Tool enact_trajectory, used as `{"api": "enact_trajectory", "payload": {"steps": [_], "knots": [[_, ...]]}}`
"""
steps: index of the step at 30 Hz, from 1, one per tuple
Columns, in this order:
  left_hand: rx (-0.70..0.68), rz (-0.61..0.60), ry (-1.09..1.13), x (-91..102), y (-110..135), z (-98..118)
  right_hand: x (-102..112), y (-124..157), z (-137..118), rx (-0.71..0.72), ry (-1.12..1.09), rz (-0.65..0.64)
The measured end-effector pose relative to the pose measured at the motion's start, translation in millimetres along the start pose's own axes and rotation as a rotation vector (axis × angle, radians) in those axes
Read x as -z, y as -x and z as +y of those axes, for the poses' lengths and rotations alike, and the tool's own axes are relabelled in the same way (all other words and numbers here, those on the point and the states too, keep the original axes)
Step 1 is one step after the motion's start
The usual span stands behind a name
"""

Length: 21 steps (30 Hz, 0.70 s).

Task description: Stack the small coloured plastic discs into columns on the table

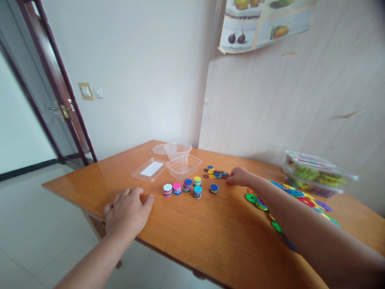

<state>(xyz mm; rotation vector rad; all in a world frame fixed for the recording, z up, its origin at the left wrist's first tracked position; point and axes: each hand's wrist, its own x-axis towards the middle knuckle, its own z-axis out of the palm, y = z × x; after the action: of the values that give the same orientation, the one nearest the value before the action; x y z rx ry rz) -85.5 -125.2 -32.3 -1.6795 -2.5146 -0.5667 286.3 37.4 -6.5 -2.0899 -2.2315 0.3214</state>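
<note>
My left hand point(129, 210) rests on the table's near left edge, holding nothing, thumb apart from the loosely bent fingers. Over the table, my right hand point(239, 176) has its fingers pinched together at the right side of a loose spread of small notched plastic discs point(217, 175); whether a disc is between the fingertips is hidden. Several short stacks of these discs stand between my hands: white-topped point(167, 190), pink-topped point(177, 188), dark blue-topped point(187, 186), yellow-topped point(197, 181) and light blue-topped point(197, 192). A lower blue-topped stack point(213, 188) stands nearer my right hand.
Behind the stacks are a clear rectangular tub point(184, 166), a round tub point(178, 150) and a flat clear lid point(149, 169). Larger coloured discs point(306, 201) lie under and beyond my right forearm. Filled clear boxes point(315, 172) are stacked at the right, by the wall.
</note>
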Motion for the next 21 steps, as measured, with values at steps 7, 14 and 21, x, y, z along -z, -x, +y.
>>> {"api": "enact_trajectory", "payload": {"steps": [7,14,21], "knots": [[-0.001,-0.003,0.001,0.3,1,-1,2,18,-13,0.115,-0.077,0.004],[0.003,-0.003,0.003,-0.1,0,-1,5,42,-46,0.273,-0.228,0.003],[-0.009,0.018,-0.001,-2.2,0,-1,4,48,-57,0.275,-0.15,0.027]]}}
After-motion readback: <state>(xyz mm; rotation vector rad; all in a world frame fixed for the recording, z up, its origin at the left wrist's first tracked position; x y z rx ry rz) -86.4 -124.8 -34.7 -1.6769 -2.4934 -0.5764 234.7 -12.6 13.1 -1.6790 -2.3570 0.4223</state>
